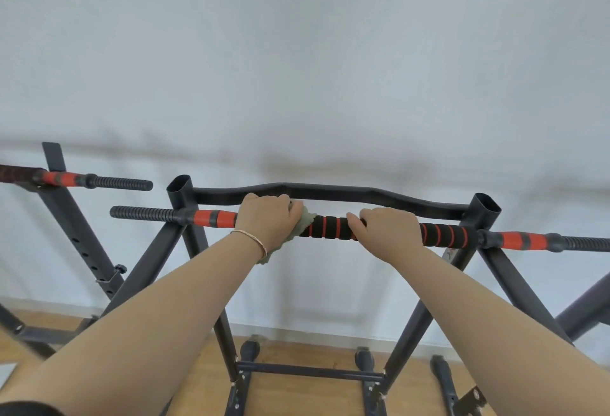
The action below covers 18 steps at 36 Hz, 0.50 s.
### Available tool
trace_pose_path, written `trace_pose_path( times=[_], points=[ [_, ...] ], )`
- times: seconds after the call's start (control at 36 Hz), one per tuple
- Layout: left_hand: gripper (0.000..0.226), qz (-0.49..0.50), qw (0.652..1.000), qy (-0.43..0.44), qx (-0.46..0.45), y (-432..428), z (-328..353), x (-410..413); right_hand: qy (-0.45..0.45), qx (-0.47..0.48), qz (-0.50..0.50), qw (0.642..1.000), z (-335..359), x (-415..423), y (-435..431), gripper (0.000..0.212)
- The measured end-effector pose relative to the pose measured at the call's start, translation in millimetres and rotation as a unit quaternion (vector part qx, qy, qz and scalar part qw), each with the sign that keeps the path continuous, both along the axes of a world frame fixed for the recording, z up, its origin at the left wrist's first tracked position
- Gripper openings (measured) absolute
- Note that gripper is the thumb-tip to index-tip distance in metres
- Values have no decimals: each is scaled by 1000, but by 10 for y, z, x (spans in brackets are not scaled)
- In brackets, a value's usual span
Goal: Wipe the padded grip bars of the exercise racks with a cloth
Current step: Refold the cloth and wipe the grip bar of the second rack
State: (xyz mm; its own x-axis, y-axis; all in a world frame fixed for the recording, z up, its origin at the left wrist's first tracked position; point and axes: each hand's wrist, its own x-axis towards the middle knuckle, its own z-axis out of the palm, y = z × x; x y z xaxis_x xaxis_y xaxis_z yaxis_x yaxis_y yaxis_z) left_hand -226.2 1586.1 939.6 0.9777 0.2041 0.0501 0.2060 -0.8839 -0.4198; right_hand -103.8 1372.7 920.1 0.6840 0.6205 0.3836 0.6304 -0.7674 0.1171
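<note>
A black foam grip bar with red spiral stripes [330,227] runs across the top of the dark metal rack [180,191] in front of me. My left hand [267,217] grips the bar's left part through a pale green cloth [305,222], which is wrapped round the padding and hangs below my wrist. My right hand [388,227] curls over the bar further right, bare on the foam. Beyond each upright the bar continues as an orange and black sleeve [518,240] and a ribbed black end.
A second rack [66,204] stands to the left with its own orange sleeve and ribbed bar end [122,183]. A curved black crossbar [330,191] lies just behind my hands. A white wall is close behind, and a wooden floor [297,396] with the rack's feet is below.
</note>
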Motion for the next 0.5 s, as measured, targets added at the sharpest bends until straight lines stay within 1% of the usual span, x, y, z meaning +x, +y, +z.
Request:
trace_pose_path(
  times=[0.03,0.06,0.08,0.11,0.17,0.19,0.25,0.28,0.33,0.39,0.42,0.47,0.5],
  points=[
    [67,-3,1000,-28,4,-14,-8,8,37,6,5,999,38,7,17,52],
    [53,-20,997,-71,4,-12,-30,21,70,13,25,997,88,-5,38,52],
    [33,-13,993,-113,-35,-21,-21,28,88,14,51,995,139,-30,74,53],
    [24,-6,983,-163,-84,-21,0,42,87,6,84,993,185,-63,129,56],
    [33,-1,950,-244,-196,-18,-7,70,64,-32,123,990,259,-160,276,63],
    [33,-2,937,-266,-225,-19,-11,67,70,-29,119,990,280,-207,354,63],
    [28,15,915,-273,-295,5,-11,50,116,-7,95,989,299,-287,510,57],
    [26,24,898,-273,-345,22,-5,39,127,-7,89,988,295,-318,584,55],
    [21,26,849,-281,-447,40,20,24,136,-2,83,987,305,-374,706,49],
    [17,10,810,-288,-511,41,45,22,173,63,85,979,327,-412,778,40],
    [15,6,799,-288,-528,34,69,15,203,114,89,969,337,-424,793,37],
    [14,4,780,-298,-551,39,108,10,266,225,97,932,351,-441,782,36],
    [18,6,768,-307,-562,42,131,7,292,269,96,913,362,-446,757,34]
  ],
)
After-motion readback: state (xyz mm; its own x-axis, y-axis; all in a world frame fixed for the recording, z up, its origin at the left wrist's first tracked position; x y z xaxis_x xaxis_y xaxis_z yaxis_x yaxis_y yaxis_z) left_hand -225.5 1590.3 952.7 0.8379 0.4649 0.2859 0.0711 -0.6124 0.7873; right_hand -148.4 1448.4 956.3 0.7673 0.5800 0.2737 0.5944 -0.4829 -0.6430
